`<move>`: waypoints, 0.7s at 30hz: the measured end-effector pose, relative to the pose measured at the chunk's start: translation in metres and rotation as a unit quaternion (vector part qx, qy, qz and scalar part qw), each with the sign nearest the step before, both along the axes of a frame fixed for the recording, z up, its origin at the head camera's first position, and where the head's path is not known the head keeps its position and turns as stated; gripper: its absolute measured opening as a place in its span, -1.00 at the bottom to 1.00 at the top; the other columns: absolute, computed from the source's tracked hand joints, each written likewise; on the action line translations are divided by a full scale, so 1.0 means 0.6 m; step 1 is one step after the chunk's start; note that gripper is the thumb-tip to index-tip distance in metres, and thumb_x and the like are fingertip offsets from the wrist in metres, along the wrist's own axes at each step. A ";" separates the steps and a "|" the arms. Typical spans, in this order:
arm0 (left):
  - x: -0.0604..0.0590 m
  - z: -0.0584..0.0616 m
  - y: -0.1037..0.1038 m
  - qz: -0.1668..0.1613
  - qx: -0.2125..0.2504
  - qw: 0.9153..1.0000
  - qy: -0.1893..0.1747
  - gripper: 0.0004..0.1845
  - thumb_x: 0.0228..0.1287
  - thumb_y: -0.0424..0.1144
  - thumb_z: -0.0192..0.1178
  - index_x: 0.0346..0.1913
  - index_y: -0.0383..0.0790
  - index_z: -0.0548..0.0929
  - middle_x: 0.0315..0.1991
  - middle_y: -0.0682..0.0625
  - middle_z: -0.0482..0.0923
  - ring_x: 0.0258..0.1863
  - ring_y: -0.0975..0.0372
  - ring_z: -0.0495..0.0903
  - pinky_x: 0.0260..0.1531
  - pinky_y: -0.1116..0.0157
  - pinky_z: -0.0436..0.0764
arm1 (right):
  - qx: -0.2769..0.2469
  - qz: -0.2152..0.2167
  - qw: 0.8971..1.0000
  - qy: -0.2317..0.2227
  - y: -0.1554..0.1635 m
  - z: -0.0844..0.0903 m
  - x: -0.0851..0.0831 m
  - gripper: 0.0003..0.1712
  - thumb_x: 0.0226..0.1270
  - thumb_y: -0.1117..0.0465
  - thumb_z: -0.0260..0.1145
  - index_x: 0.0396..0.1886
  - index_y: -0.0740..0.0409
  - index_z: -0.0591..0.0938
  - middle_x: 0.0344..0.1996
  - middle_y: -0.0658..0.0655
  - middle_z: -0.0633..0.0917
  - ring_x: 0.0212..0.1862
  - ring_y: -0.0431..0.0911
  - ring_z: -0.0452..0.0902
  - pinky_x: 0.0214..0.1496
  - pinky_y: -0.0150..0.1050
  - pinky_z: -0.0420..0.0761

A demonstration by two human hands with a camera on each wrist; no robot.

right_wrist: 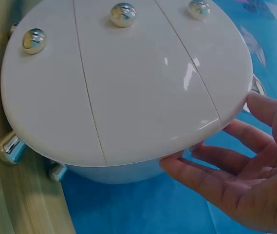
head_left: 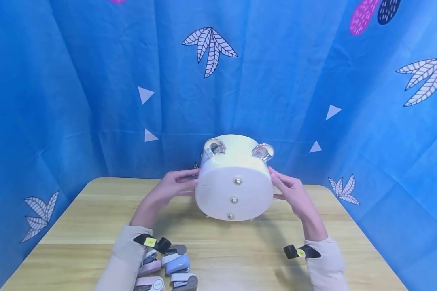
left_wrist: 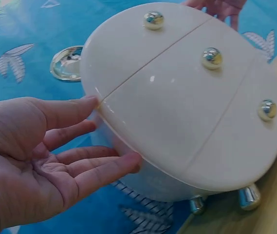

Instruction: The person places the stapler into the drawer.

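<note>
A white rounded drawer box [head_left: 218,194] with shiny ear-shaped handles, round gold knobs and small metallic feet is at the far part of the table. My left hand [head_left: 172,186] touches its left side; in the left wrist view the fingertips [left_wrist: 131,158] and thumb lie against the edge of the drawer front. On the opposite side, my right hand [head_left: 289,188] touches it with extended fingers [right_wrist: 192,173], thumb near the upper edge. Seams divide the front into drawers, and these look closed. Whether the feet rest fully on the table cannot be told.
Several small staplers [head_left: 177,264] in grey, blue and lilac lie near the front of the wooden table [head_left: 240,258], beside my left forearm. A blue patterned curtain [head_left: 276,81] hangs behind the table and along both sides.
</note>
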State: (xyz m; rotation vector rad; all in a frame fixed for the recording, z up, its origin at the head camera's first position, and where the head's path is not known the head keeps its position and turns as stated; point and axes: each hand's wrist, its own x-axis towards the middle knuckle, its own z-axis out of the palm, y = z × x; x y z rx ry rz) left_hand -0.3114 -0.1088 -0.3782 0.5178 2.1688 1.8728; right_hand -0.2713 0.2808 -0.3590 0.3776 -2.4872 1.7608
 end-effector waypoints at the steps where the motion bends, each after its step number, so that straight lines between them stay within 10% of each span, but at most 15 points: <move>1: 0.002 0.001 -0.010 0.001 -0.004 1.000 0.003 -0.36 0.41 -0.12 0.30 0.48 -0.15 0.41 0.37 -0.26 0.51 0.20 -0.06 0.66 0.14 -0.06 0.64 | -0.002 0.002 1.000 -0.001 -0.009 0.000 -0.001 -0.38 0.57 -0.09 0.16 0.47 0.08 0.44 0.53 0.10 0.35 0.57 0.18 0.20 0.07 0.12 0.69; 21: 0.030 0.010 -0.100 0.053 -0.036 0.998 0.006 -0.29 0.41 -0.02 0.29 0.53 -0.14 0.34 0.41 -0.28 0.44 0.23 -0.08 0.64 0.20 -0.12 0.58 | -0.026 0.022 0.999 -0.023 -0.108 0.002 -0.026 -0.41 0.52 -0.12 0.22 0.44 -0.06 0.49 0.48 0.04 0.44 0.51 0.13 0.33 0.07 0.14 0.70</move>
